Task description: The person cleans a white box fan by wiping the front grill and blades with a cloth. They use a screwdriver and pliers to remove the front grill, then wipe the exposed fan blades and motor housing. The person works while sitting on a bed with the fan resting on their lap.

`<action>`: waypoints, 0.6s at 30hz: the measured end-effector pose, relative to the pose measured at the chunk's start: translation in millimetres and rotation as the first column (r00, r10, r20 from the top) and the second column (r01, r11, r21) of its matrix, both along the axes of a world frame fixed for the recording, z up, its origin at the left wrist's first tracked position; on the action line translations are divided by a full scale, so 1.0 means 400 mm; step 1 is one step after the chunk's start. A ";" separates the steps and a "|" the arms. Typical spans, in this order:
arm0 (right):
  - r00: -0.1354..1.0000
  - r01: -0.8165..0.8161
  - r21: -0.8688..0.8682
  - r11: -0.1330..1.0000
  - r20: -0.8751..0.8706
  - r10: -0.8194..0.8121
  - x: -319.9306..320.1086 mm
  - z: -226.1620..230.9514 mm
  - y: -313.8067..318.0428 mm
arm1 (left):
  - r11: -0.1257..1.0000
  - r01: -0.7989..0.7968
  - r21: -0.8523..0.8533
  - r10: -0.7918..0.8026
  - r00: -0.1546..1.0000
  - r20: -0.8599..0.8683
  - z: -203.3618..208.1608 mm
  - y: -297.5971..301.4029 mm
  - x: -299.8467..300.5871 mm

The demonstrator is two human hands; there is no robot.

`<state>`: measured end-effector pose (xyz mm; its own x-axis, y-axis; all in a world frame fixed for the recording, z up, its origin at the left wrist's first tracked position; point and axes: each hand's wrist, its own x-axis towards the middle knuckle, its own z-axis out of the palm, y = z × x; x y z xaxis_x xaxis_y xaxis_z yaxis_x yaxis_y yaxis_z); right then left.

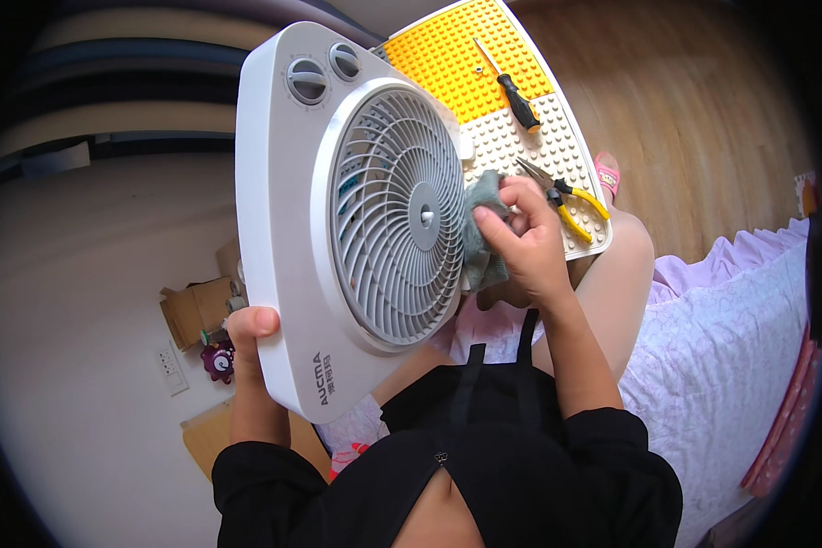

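Crowded lap workspace, little open room.
A white box fan [338,219] fills the centre (held upright), blocking the left. Behind it, a studded mat [498,137] carries a screwdriver [511,91] and pliers [566,201]; bare studs lie between them.

fan [338,219]: left of the mat's near edge
cloth [480,239]: against fan's right side
screwdriver [513,91], pliers [566,201]: on mat [484,55]

A studded yellow-and-white tray [521,137] resting on the person's knees carries a black-handled screwdriver [511,91], yellow-handled pliers [566,196] and a small screw [478,68].
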<state>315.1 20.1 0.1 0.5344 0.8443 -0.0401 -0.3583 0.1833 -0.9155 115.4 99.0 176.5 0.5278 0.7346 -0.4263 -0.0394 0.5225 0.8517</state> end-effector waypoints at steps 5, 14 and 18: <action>0.967 -0.042 -0.138 0.990 -0.257 0.005 0.023 0.004 0.001 | 1.000 -0.001 0.001 0.001 0.998 0.063 -0.006 -0.006 -0.005; 0.906 -0.172 -0.091 0.981 -0.406 0.121 -0.032 -0.009 -0.029 | 0.998 -0.020 0.060 0.014 0.996 0.092 -0.010 -0.017 -0.029; 0.951 -0.204 -0.071 0.976 -0.252 0.180 -0.091 0.021 -0.044 | 0.983 -0.055 0.173 0.051 0.998 0.029 -0.017 -0.033 -0.025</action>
<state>278.9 2.4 8.6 0.3267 0.9158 -0.2335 -0.5911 0.0052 -0.8066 105.3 86.0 169.7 0.4951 0.8233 -0.2777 -0.0847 0.3638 0.9276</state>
